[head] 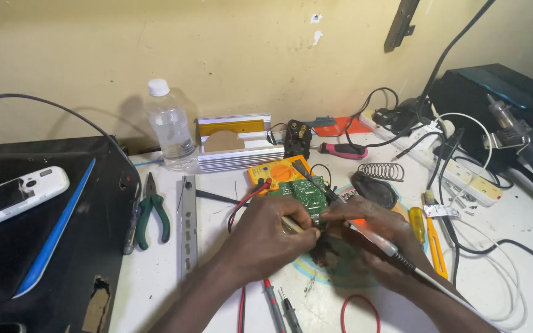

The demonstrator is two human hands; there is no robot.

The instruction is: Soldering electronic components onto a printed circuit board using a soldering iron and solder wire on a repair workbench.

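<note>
- Hands meet at the middle of the white worktop [155, 271], over a small green circuit board [303, 196] that lies just in front of a yellow multimeter [277, 172].
- Left hand [266, 237] is closed around a thin pale stick, probably solder wire [291, 224], its end pointing at the board's near edge.
- Right hand [371, 237] grips a soldering iron [374, 237] with a translucent orange handle like a pen; the metal tip slants up across the board, and its cord trails off to the lower right.
- Risk, as a judgement: the fingers of both hands sit very close to the tip, so a small slip could burn skin or scorch the board.
- The red probe lead [245, 206] curls beside the left hand, touching or nearly so; a stray touch from the iron could melt its insulation.
- The board looks unclamped, so pressure from the tip may shift it.
- The board appears densely populated, green, roughly rectangular, its near part hidden by the hands.
- Green-handled pliers [153, 213] and a clear plastic bottle [171, 126] lie well apart to the left.
</note>
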